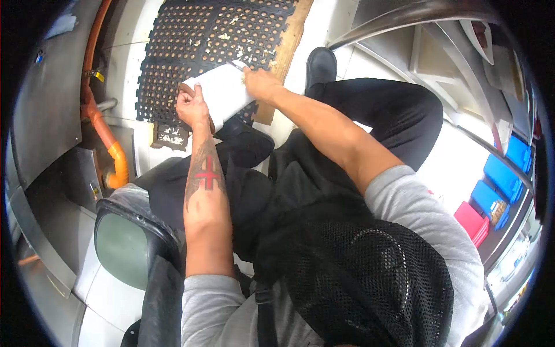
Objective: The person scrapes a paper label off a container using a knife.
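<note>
A white, flat-topped object, perhaps a board or container, lies between my hands over the black mat. My left hand is closed at its left edge, thumb raised, next to a brown piece. Whether that piece is in its grip is unclear. On the right edge, my right hand is wrapped round a small tool with a pale, shiny tip; its handle is hidden. Small pale scraps lie scattered over the mat just beyond.
A perforated black mat covers the floor ahead. An orange pipe runs down the left side. A dark-rimmed bin stands at lower left. Blue containers and a red one are at right, near metal shelving.
</note>
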